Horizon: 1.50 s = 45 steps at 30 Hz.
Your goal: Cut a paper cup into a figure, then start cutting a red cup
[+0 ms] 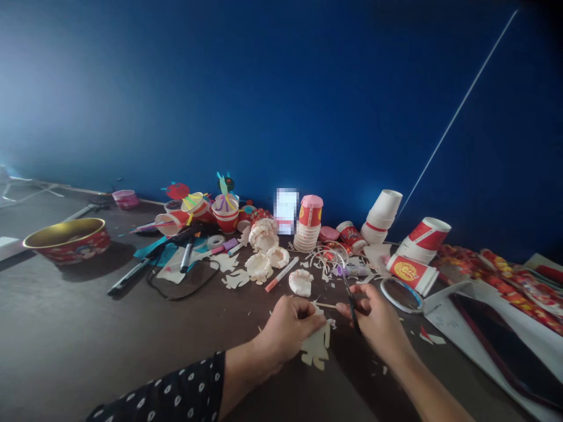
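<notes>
My left hand [285,329] is closed in a pinch at one end of a thin pale stick [326,305], where a small scrap of pale material shows beside the fingertips. The stick's other end reaches the fingertips of my right hand [373,316]. Dark-handled scissors [350,296] are gripped in that right hand, blades pointing up and away. Below my left fingers lies a pale cut-out [316,351] with jagged lobes, partly covered by the hand. Just beyond both hands sits a small white ring-like piece with a toothed edge [301,282].
Stacked paper cups [310,223], curly white strips [325,261] and markers [281,274] crowd the back. A red bowl with gold inside [70,243] stands left. Right are a tape roll [401,294] and a phone [505,346]. A blue wall [281,105] rises behind.
</notes>
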Tool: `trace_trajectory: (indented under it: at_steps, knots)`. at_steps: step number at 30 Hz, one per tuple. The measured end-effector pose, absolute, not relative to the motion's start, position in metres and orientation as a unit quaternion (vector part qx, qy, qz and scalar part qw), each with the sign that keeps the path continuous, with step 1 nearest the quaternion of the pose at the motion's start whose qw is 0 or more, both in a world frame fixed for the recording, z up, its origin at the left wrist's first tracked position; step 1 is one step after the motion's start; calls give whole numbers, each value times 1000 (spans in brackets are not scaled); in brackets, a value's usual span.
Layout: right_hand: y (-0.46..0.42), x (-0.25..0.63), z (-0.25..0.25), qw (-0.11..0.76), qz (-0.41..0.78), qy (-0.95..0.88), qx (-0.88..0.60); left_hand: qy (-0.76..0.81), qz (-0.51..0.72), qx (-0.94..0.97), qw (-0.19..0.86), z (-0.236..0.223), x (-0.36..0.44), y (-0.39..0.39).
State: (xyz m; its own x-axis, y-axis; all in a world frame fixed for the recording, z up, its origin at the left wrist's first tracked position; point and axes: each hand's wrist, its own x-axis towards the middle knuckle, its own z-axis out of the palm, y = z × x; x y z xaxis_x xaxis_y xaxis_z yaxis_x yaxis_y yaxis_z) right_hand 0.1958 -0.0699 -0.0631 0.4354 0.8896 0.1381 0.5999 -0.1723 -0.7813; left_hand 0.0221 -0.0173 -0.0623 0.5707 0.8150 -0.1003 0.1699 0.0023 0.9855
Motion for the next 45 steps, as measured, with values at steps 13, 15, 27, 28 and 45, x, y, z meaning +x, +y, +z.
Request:
trace_trajectory:
  at_steps: [13, 15, 27, 28, 45]
  knots:
    - [-77, 209, -48, 251, 80, -546, -795, 375, 289, 615, 630, -67, 23, -13]
    - [-78, 209, -50, 249, 80, -549, -794, 372, 293, 616, 629, -66, 23, -13]
    - [-79, 213, -56, 231, 89, -591, -768, 365, 307, 582, 659, -67, 25, -14]
    - [-80, 212, -55, 232, 88, -592, -767, 364, 308, 581, 659, -67, 25, -14]
    - [-77, 217, -58, 209, 70, -574, -789, 383, 286, 693, 540, -72, 26, -14]
